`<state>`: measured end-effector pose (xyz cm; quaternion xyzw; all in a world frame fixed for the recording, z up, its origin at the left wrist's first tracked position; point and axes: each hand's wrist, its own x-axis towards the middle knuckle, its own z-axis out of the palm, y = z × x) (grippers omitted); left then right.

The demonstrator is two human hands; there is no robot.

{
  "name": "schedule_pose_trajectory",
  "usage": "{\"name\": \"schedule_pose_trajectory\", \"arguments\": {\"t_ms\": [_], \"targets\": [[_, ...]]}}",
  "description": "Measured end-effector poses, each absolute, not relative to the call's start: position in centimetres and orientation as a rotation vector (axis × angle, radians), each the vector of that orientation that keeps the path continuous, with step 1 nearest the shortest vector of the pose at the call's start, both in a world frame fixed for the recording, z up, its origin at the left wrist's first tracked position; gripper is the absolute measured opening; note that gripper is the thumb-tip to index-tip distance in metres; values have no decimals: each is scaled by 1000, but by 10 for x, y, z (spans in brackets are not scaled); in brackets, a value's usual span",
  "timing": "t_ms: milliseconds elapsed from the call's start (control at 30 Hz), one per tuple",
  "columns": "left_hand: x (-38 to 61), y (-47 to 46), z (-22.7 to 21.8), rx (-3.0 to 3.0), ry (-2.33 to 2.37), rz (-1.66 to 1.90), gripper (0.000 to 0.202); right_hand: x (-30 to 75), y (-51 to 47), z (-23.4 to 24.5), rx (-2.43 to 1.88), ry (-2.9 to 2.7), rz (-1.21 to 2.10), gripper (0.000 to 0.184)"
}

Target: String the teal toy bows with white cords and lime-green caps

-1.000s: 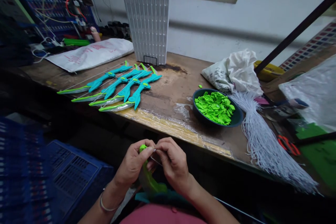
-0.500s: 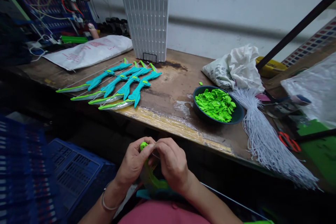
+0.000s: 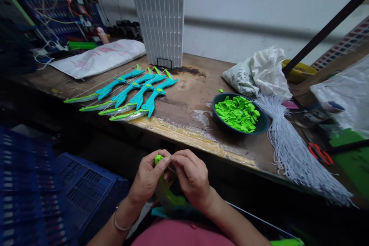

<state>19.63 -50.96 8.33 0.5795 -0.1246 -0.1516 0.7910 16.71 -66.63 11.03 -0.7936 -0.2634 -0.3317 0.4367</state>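
Note:
My left hand is closed round the upper tip of a green and teal toy bow held upright over my lap, below the table's front edge. My right hand pinches a thin white string against that tip, thumb and forefinger pressed together. The string trails away to the lower right. Several finished teal bows lie side by side on the wooden table. A dark bowl full of small green plastic pieces stands right of them, beside a bundle of white strings.
A white ribbed panel stands upright at the back of the table. A white sack lies at the left, a crumpled bag behind the bowl. Red scissors lie at the right. Blue crates sit on the floor at the left.
Both hands stay pinched at the bow's tip with only slight finger movement. The view has shifted a little.

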Motion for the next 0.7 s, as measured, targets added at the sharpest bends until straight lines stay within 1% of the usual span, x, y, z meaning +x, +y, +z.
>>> {"name": "schedule_pose_trajectory", "arguments": {"t_ms": [233, 533, 700], "targets": [[192, -512, 92, 1354, -242, -243, 28, 170, -668, 115, -2183, -724, -967, 11], [194, -516, 89, 1332, -198, -268, 27, 181, -672, 110, -2304, -623, -1216, 17], [194, -516, 88, 1293, -175, -250, 27, 182, -680, 111, -2349, -519, -1293, 19]]}}
